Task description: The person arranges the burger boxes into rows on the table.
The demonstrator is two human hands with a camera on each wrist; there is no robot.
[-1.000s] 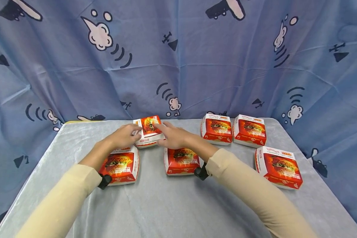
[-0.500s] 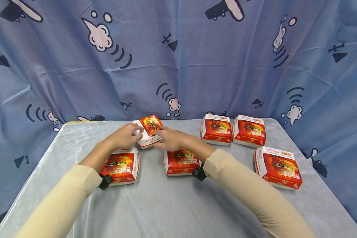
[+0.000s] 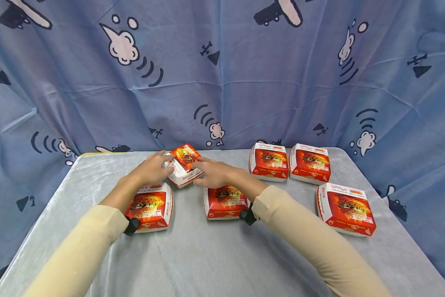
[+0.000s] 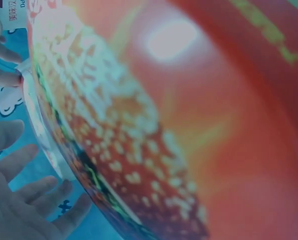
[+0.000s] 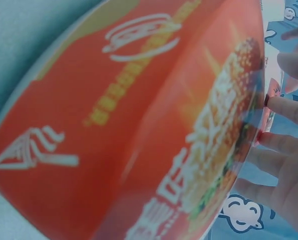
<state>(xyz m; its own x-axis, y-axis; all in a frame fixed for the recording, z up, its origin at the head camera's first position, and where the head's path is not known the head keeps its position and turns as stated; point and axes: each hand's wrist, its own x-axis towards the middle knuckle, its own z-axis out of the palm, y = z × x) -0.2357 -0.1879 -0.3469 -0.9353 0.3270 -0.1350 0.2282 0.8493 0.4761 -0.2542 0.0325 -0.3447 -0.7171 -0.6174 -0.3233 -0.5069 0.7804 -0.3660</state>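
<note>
Between my two hands a red and white burger box (image 3: 185, 164) sits at the back of the table, turned askew. My left hand (image 3: 151, 169) lies along its left side, fingers loosely spread; the left wrist view shows the fingers (image 4: 38, 187) apart from one another. At its right side, the fingers of my right hand (image 3: 216, 173) reach to the edge, extended in the right wrist view. Under my left forearm stands another burger box (image 3: 149, 206), partly covered by the wrist. Beneath my right hand is a third burger box (image 3: 227, 202); its upper part is hidden.
To the right, two burger boxes (image 3: 270, 161) stand side by side near the back edge, with another box (image 3: 346, 209) nearer the front. A pale grey cloth covers the table (image 3: 207, 255). Behind hangs a blue patterned curtain (image 3: 244, 74).
The back box has turned counter-clockwise as seen from above, its right front corner swinging away from me. My right hand has shifted slightly left; my left hand has barely moved.
</note>
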